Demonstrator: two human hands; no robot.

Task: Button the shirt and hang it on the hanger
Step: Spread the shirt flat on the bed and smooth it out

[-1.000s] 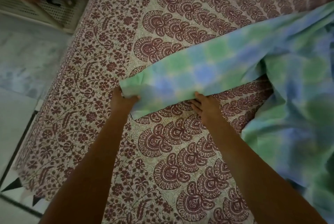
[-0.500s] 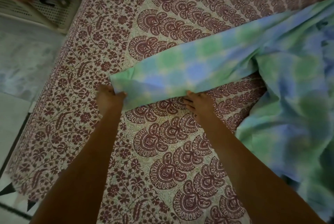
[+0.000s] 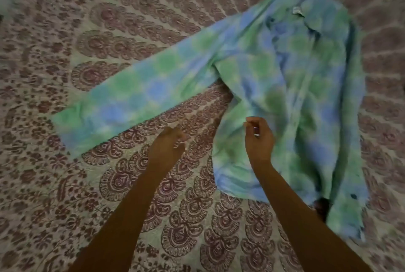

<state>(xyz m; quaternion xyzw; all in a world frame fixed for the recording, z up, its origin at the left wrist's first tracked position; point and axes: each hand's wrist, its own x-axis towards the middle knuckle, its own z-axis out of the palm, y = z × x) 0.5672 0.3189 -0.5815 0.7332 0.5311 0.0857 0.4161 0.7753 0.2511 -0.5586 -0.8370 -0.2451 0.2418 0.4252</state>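
A green and blue tie-dye shirt [image 3: 295, 87] lies on the bed, its collar with a white label at the far right. One sleeve [image 3: 135, 94] stretches flat toward the left. My left hand [image 3: 167, 147] hovers over the bedspread just below the sleeve, fingers loosely curled, holding nothing. My right hand [image 3: 258, 138] is over the shirt's front panel, fingers curled with a ring showing; whether it pinches the cloth is unclear. A dark button [image 3: 353, 195] shows near the shirt's lower hem. No hanger is in view.
A cream bedspread [image 3: 122, 186] with maroon floral and paisley print covers the whole bed. The view is blurred by motion.
Both hands have let go of the sleeve and moved right, toward the shirt's body. The view has swung right, so the floor and bed edge are out of sight and the collar shows.
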